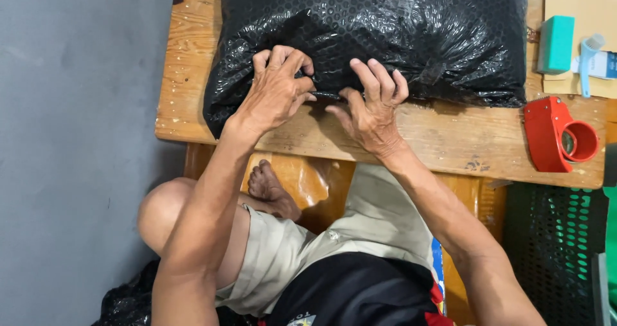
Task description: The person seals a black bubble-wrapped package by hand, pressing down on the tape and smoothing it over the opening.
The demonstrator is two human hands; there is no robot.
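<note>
A large black bubble-wrap package [398, 24] lies on a low wooden table [450, 139]. My left hand [276, 88] presses and pinches the package's near edge with bent fingers. My right hand [373, 107] rests just beside it, fingertips on the same edge and thumb pointing toward the left hand. The two hands nearly touch at a fold in the black wrap. What lies inside the package is hidden.
A red tape dispenser [558, 135] sits at the table's right front corner. A teal block [556, 43] and a light blue tool [588, 59] lie on cardboard at the far right. A dark mesh crate [556, 249] stands on the right. Grey floor [71, 152] lies to the left.
</note>
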